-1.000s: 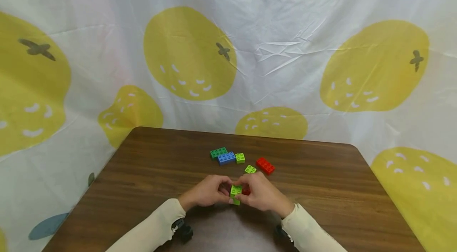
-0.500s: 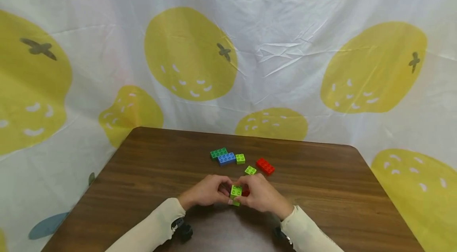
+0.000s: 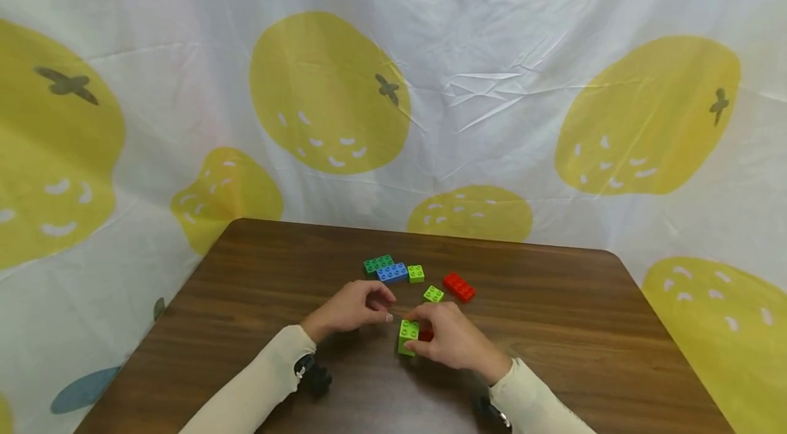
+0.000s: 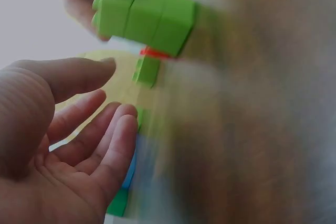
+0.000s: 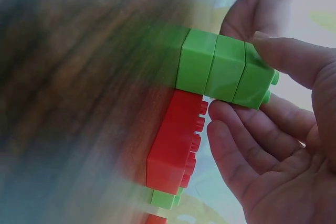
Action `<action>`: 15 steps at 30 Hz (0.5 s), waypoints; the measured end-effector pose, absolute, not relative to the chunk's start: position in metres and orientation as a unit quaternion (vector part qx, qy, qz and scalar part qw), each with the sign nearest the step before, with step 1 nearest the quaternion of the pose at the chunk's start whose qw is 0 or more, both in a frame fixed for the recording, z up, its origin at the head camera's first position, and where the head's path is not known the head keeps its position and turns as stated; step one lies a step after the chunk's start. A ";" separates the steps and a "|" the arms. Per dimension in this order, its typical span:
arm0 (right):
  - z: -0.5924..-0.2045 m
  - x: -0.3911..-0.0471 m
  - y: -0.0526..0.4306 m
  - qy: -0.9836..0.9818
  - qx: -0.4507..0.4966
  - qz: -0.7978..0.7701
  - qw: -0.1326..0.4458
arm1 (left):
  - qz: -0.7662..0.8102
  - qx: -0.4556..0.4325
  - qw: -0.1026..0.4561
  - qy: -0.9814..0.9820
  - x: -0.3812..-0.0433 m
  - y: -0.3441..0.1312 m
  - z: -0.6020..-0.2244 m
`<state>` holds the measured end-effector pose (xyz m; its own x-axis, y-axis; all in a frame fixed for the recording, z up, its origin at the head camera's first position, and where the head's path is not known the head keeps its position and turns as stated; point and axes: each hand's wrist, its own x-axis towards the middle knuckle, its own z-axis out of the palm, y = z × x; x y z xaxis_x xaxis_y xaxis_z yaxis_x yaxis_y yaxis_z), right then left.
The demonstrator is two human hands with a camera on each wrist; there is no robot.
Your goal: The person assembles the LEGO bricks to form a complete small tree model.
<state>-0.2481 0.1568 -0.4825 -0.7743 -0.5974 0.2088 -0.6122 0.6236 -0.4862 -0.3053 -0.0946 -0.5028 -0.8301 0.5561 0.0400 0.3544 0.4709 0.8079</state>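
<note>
A stack of three lime-green toy bricks (image 3: 408,340) stands upright on the table in the head view. My right hand (image 3: 456,337) pinches its top brick between thumb and fingers, as the right wrist view also shows. Right beside the stack's base lies a red brick (image 5: 173,145) with a row of studs, mostly hidden under my right hand in the head view. My left hand (image 3: 353,309) is off to the left of the stack, fingers loosely bent, nothing in it. In the left wrist view a gap shows between its thumb and the stack.
Farther back on the brown wooden table (image 3: 277,263) lie a dark green brick (image 3: 378,264), a blue brick (image 3: 392,273) and a small lime brick (image 3: 416,274) close together. Another lime brick (image 3: 433,294) and a second red brick (image 3: 459,287) lie beyond my right hand.
My left hand has let go of the brick stack and moved away from it, left and toward the back. The right hand stays on the stack.
</note>
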 end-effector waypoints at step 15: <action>-0.484 -0.246 0.159 -0.890 0.348 0.292 0.048 | 0.483 0.147 0.019 0.863 -0.360 -0.112 -0.509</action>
